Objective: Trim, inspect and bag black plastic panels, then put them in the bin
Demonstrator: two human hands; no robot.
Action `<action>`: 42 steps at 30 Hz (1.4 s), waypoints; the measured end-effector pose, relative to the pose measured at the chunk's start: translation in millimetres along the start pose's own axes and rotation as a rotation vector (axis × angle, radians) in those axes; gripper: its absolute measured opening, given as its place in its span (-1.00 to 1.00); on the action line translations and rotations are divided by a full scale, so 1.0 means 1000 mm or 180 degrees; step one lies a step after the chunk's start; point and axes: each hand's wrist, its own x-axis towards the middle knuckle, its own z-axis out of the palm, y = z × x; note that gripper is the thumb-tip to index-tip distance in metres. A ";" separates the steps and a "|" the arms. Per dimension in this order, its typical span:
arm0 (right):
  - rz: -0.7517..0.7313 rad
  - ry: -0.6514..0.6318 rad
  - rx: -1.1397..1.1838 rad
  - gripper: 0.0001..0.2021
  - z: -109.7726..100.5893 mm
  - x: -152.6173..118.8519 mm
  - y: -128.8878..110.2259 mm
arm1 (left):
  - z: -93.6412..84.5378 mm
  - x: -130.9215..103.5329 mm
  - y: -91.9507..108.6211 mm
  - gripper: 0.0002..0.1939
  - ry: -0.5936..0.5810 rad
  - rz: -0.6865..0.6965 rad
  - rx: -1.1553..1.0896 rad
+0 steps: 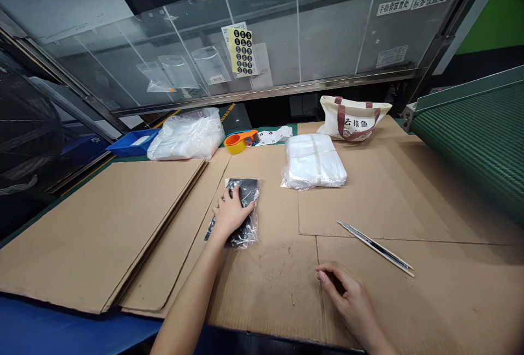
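Note:
A flat black item in a clear plastic bag lies on the cardboard near the middle. My left hand rests on top of it with the fingers spread, covering part of the item. To the right, close to the front edge, my right hand hovers at the cardboard with thumb and fingers curled together in a loose pinch. I see nothing between those fingertips. Tweezers and a thin pale stick lie side by side beyond my right hand, and neither hand touches them.
A banded stack of clear bags sits behind, near a cloth tote bag. An orange tape dispenser, a bulky plastic bag and a blue tray stand at the back. Stacked cardboard sheets lie left; a green conveyor borders the right.

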 end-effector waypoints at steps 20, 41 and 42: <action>0.0032 0.0003 -0.0008 -0.77 0.001 0.002 -0.001 | 0.007 0.006 0.002 -0.24 -0.0004 -0.0132 0.0023; -0.0103 0.0070 -0.0221 -0.70 0.005 0.016 0.000 | 0.004 -0.003 0.026 -0.15 0.1035 0.0395 -0.0040; -0.0103 0.0112 -0.0185 -0.71 -0.004 0.021 -0.009 | 0.007 -0.004 0.036 -0.17 0.1199 0.0752 -0.0127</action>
